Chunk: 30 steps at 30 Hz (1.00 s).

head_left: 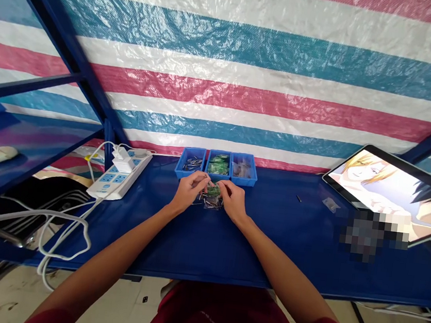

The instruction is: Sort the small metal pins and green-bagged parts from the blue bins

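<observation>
Near tabletop (205,253) open sideways; blue bins (219,176) block ahead; power strip (122,174) bars left, tablet (391,189) right.

The 1 view looks from the person's head, forward and steeply down over a blue tabletop (278,257). Its field is wide, running from a white power strip (109,187) left of centre to a flat-screen display (391,192) at the right edge. A striped plastic sheet (249,72) fills the upper half. The maroon shirt (229,313), nearest the lens, shows at bottom centre; the left hand (189,190) and right hand (234,199) appear small, farther off, just below mid-frame.
</observation>
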Each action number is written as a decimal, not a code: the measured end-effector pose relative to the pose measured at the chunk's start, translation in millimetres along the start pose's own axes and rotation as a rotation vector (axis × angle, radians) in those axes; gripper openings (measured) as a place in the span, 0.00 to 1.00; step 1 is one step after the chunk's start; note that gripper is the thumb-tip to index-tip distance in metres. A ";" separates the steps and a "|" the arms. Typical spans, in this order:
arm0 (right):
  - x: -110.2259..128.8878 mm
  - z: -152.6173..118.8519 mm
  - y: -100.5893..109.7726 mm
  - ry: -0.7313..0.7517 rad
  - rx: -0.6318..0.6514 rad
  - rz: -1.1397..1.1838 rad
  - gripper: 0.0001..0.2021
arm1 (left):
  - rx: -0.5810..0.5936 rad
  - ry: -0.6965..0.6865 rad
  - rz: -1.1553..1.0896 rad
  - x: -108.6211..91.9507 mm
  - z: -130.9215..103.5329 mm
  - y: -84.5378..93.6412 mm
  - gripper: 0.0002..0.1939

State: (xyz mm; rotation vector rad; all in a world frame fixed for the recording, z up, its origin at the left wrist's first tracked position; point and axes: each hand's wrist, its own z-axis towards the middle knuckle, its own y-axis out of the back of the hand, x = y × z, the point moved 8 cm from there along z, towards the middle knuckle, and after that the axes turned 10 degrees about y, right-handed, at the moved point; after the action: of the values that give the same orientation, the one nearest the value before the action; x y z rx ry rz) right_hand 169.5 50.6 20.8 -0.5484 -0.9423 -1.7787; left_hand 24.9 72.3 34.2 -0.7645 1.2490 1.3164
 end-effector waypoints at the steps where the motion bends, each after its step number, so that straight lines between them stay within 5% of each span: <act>1: -0.3 0.1 1.9 0.002 -0.015 -0.008 0.17 | -0.002 -0.011 0.058 -1.5 -0.6 -0.1 0.14; 7: 3.4 -0.1 11.3 0.031 -0.091 -0.015 0.15 | -0.008 -0.147 0.354 -12.9 -0.4 0.9 0.15; 16: 13.9 0.0 -7.9 0.150 0.096 -0.015 0.14 | -0.018 0.000 0.189 1.4 0.8 6.2 0.15; 22: 11.6 1.5 -0.8 0.122 0.035 -0.035 0.15 | -0.018 0.007 0.052 2.4 3.5 9.1 0.15; 30: 12.5 1.8 0.4 0.121 0.020 -0.046 0.18 | 0.027 -0.031 0.210 -6.0 2.7 8.4 0.15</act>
State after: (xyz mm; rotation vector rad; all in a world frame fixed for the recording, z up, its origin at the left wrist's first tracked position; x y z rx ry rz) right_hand 164.9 45.0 31.1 -0.4050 -0.8945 -1.8201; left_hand 18.5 74.7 42.4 -0.6041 1.3476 1.4711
